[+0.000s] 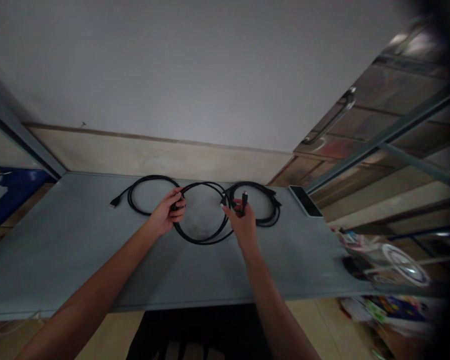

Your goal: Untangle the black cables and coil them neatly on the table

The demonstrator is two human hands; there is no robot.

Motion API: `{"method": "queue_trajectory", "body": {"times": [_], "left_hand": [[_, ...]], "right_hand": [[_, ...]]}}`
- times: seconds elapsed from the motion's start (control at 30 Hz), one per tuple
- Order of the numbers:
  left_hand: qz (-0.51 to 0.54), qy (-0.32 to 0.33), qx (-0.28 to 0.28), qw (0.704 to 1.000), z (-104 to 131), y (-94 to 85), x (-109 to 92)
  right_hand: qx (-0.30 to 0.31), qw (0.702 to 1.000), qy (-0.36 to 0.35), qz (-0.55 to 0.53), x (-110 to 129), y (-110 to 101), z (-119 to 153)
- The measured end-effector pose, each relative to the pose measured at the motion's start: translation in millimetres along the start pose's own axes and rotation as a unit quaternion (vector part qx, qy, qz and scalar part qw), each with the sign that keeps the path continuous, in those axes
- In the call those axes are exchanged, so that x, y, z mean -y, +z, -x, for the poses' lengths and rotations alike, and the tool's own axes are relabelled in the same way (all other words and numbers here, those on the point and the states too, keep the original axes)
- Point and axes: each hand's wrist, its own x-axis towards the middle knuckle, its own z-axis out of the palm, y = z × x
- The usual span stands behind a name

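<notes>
Between my hands a black cable [203, 242] is wound in a loose coil, lifted over the grey table. My left hand [171, 207] has its fingers closed round the coil's left side. On the opposite side my right hand [242, 217] grips the coil, and a cable plug [244, 198] sticks up from its fingers. Behind my left hand lies a second coiled black cable [130, 202] with a USB plug [115, 202] at its left end. Another coiled black cable [272, 217] rests behind my right hand, its plugs pointing right.
The grey tabletop [78, 250] runs against a pale wall [172, 75]. A phone [305, 201] lies at the right rear edge. Clear plastic containers [401, 265], blurred, stand at the right end. Metal frame posts [382, 140] rise at both sides. Something blue [22, 192] is beyond the left end.
</notes>
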Motion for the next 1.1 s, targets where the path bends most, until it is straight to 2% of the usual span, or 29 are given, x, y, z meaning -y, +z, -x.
{"method": "queue_trajectory", "body": {"times": [0.13,0.27,0.43,0.53,0.63,0.73,0.87,0.97,1.1], "left_hand": [[-0.012,0.005,0.013,1.0,2.9,2.7,0.1],[-0.052,0.031,0.029,0.998,6.5,4.1,-0.3],[-0.085,0.104,0.032,0.99,8.7,4.0,-5.0],[-0.082,0.114,0.014,0.99,8.3,3.3,-7.8],[-0.078,0.094,-0.012,0.992,8.2,2.1,-11.6],[-0.067,0.055,-0.002,0.996,8.5,1.3,-16.1],[-0.047,-0.012,0.015,0.999,8.6,2.6,-18.0],[-0.053,-0.005,0.009,0.999,8.0,4.0,-15.7],[-0.07,0.014,-0.016,0.997,4.8,0.6,-11.9]], "right_hand": [[0.02,0.996,-0.029,0.078,-0.1,1.3,-5.2],[-0.027,0.996,-0.038,0.077,2.7,1.6,-9.6],[-0.055,0.993,0.082,-0.066,-4.7,-2.0,-14.8],[-0.079,0.982,0.115,-0.131,-7.4,0.3,-11.7],[-0.031,0.984,0.123,-0.123,-5.6,3.9,-6.2],[0.018,0.987,0.108,-0.119,-2.0,3.1,-3.7],[0.009,0.991,0.072,-0.116,2.1,-5.0,-5.7],[-0.011,0.996,0.022,-0.082,3.8,-8.8,-5.6],[0.01,0.999,-0.016,-0.05,3.7,-7.4,-1.5]]}}
